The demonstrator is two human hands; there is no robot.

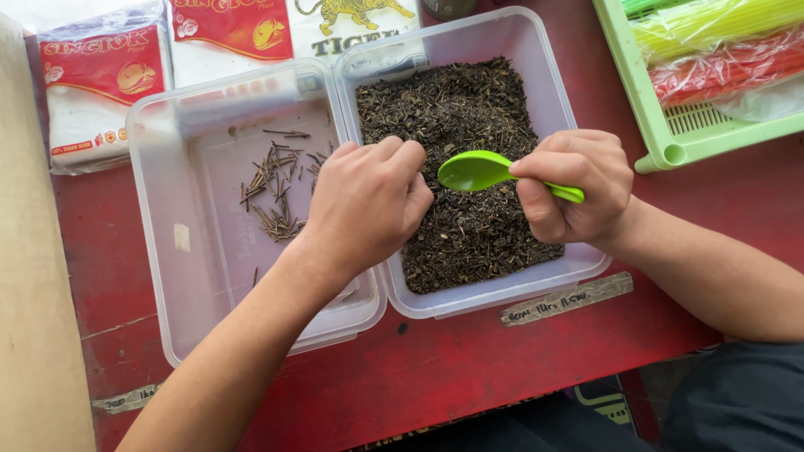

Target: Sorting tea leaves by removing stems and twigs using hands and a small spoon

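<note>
Right hand [574,186], right of centre frame: grip closed on the handle of a green plastic spoon [486,172], thumb and curled fingers pinching it. Spoon bowl points toward frame left and sits just above the dried tea leaves [469,167]; can't tell if it touches them.

Left hand [368,201], centre frame: fingers curled in, fingertips bunched at the left edge of the leaf pile, right beside the spoon bowl. Looks like a pinch, but whatever is between the fingertips is hidden, so can't tell if it holds anything. Its wrist lies across the shared rims of the two tubs.

Leaves fill most of the clear plastic tub [553,92] at centre-right, a dark loose mass thinner toward the near wall.

Second clear tub [159,251], frame left, sits touching the first side by side. Mostly bare, with a small scatter of thin tea stems [276,188] in its upper right part, next to the left hand's knuckles.

Both tubs rest on a red surface [469,368], paint worn, with strips of handwritten tape near the lower edge.

Upper left: white and red printed packets [100,92], stacked flat behind the tubs. Upper right: light green basket [670,125] holding bundles of yellow-green and red straws [720,50] in plastic wrap, well apart from the hands.
</note>
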